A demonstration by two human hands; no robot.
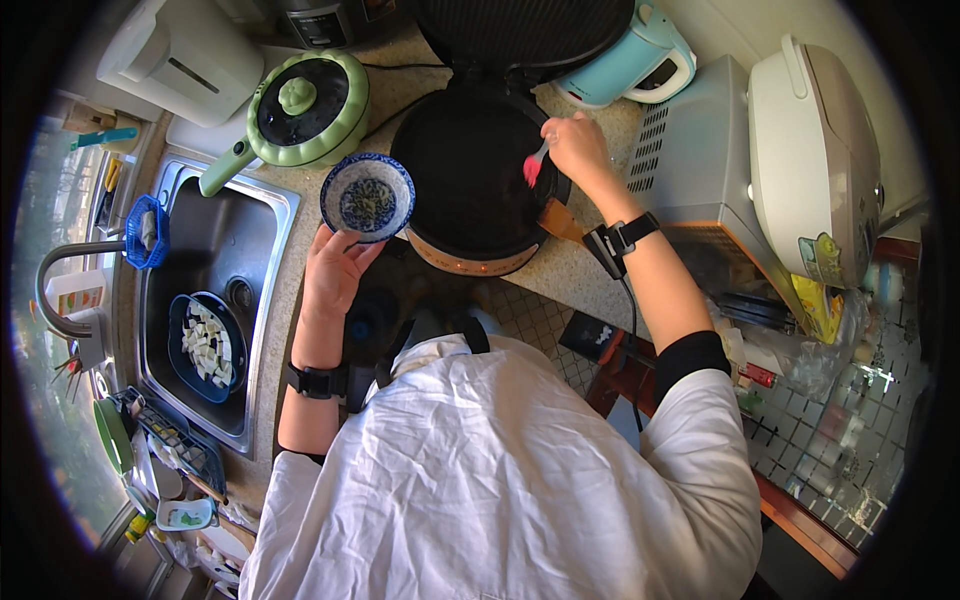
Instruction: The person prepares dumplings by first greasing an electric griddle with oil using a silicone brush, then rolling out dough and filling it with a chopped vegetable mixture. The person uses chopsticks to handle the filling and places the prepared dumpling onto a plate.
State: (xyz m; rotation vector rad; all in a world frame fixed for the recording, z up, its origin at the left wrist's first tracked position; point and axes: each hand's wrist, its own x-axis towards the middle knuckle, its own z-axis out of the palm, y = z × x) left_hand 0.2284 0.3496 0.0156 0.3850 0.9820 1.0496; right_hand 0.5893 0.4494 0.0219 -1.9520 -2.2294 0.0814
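Note:
My left hand holds a blue-and-white patterned bowl by its near side, left of a round black electric griddle. The bowl's patterned inside faces up. In my right hand is a basting brush with a clear handle and pink-red bristles, which hang over the griddle's right side. The griddle's ridged lid stands raised at the back, and small lights glow on its front band. A wooden spatula lies with its blade at the griddle's right rim, partly hidden by my wrist strap.
A green lidded pan stands behind the bowl. At left, the steel sink holds a blue basket with white cut pieces. A light-blue kettle, a grey oven and a white rice cooker are at right.

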